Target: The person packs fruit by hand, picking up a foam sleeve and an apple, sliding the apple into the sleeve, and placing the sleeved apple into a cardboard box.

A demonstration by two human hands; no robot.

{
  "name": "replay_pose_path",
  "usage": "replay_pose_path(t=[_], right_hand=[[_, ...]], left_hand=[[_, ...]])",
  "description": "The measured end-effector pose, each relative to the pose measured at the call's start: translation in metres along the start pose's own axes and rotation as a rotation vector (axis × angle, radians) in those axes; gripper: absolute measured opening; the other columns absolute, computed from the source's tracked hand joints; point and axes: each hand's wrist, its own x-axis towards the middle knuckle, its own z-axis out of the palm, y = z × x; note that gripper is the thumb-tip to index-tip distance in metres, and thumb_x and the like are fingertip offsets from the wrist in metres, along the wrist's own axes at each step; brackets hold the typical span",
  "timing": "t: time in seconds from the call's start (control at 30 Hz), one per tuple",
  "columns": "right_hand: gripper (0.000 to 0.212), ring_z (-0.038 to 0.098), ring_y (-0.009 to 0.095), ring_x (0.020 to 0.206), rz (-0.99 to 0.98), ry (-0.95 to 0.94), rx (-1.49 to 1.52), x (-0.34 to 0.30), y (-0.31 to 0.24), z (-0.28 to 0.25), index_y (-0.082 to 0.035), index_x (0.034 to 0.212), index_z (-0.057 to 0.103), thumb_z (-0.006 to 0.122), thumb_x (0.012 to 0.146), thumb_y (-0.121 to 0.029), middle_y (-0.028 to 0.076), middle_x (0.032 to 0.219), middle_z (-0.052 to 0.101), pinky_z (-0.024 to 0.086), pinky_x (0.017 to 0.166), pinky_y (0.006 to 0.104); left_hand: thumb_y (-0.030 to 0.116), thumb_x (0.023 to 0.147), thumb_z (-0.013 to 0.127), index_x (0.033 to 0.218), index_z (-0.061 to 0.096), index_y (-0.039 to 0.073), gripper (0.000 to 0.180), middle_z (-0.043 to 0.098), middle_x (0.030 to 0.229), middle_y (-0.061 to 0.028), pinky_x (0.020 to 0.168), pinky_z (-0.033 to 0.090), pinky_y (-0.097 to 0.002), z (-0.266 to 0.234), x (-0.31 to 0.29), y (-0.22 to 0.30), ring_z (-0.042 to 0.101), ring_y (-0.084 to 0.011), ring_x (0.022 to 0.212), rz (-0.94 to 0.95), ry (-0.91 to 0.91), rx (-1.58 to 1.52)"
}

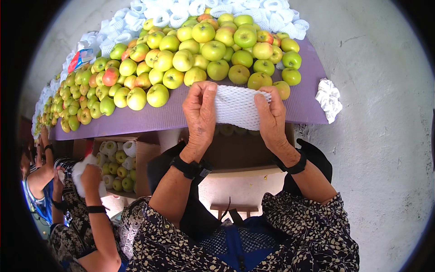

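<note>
A white foam fruit net (238, 107) is stretched flat between my two hands, above the near edge of the purple table. My left hand (200, 111) pinches its left end, thumb against curled fingers. At the right end my right hand (272, 115) grips it the same way. No apple shows in the net. Just beyond my hands lies the edge of a big pile of green and reddish apples (213, 51). Beneath the net, partly hidden by it and my hands, is an open cardboard box (240, 152) with some netted fruit at its far side.
The purple corrugated table cover (312, 109) holds the apples, with a heap of white foam nets (120, 31) behind. Crumpled white tissue (328, 99) lies at the right corner. A second box (147, 158) holds apples. At left, a co-worker's hand (90, 179) holds something white.
</note>
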Motion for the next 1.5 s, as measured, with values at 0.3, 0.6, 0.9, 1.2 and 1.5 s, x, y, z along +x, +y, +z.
replay_pose_path(t=[0.3,0.6,0.9,1.2,1.5], right_hand=[[0.017,0.046,0.006,0.072,-0.043,0.052,-0.103,0.004,-0.001,-0.002,-0.001,0.096,0.050,0.054,0.094,-0.018,0.000,0.077,0.053,0.042,0.064,0.0236],[0.013,0.043,0.004,0.067,-0.058,0.089,0.052,0.009,-0.006,0.000,-0.001,0.092,0.051,0.058,0.092,-0.013,-0.002,0.072,0.051,0.039,0.058,0.0209],[0.014,0.040,0.003,0.065,-0.047,0.170,-0.017,0.008,-0.011,0.005,-0.002,0.082,0.052,0.059,0.090,-0.011,-0.005,0.069,0.047,0.036,0.058,0.0197],[0.017,0.039,0.003,0.069,-0.093,0.164,-0.045,0.019,0.008,-0.018,-0.004,0.079,0.051,0.056,0.092,-0.015,-0.005,0.073,0.047,0.035,0.062,0.0186],[0.025,0.051,0.007,0.048,0.334,-0.097,0.291,0.024,0.000,-0.029,-0.006,0.088,0.054,0.051,0.095,-0.030,0.002,0.068,0.056,0.042,0.037,0.0228]], left_hand=[[0.016,0.093,0.059,0.079,0.053,0.004,0.019,0.044,0.072,0.0078,0.059,0.032,-0.0189,0.003,-0.001,-0.002,0.034,-0.0027,0.066,-0.019,0.039,-0.024],[0.020,0.095,0.056,0.079,0.052,0.006,0.022,0.044,0.074,0.0067,0.059,0.031,-0.0192,0.003,0.000,-0.006,0.034,-0.0027,0.068,-0.040,0.093,-0.065],[0.019,0.095,0.053,0.080,0.053,0.006,0.020,0.047,0.076,0.0065,0.062,0.034,-0.0195,-0.001,-0.001,-0.018,0.037,-0.0025,0.069,-0.097,0.166,-0.129],[0.023,0.097,0.051,0.073,0.048,0.008,0.028,0.043,0.070,0.0073,0.056,0.033,-0.0198,-0.001,-0.003,-0.013,0.036,-0.0020,0.065,-0.204,0.039,-0.233],[0.028,0.089,0.048,0.130,0.044,0.004,0.048,0.054,0.122,-0.0156,0.087,0.046,-0.0299,-0.024,0.007,0.022,0.059,-0.0213,0.101,-0.425,-0.416,-0.306]])
